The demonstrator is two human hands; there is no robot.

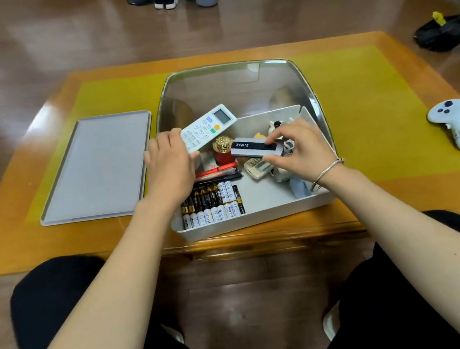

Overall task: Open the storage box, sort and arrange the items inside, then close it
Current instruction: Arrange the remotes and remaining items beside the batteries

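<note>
The storage box (pixel 255 218) sits open at the tabletop's near edge, its lid (pixel 96 167) laid left. Sorting is midway: batteries (pixel 212 204) lined up, roughly 10; 2 pens (pixel 218 174). The left hand (pixel 169 164) grips 1 white remote (pixel 207 126); the right hand (pixel 300 150) pinches 1 grey case (pixel 251 147). Closing remains.

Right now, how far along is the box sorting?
Done: the lid is off and lies on the table left of the storage box, and the batteries sit lined up at the near wall. In hand: the left hand holds the white remote and the right hand holds the BENTE case. Left: the loose clutter under the right hand, then closing.
</note>
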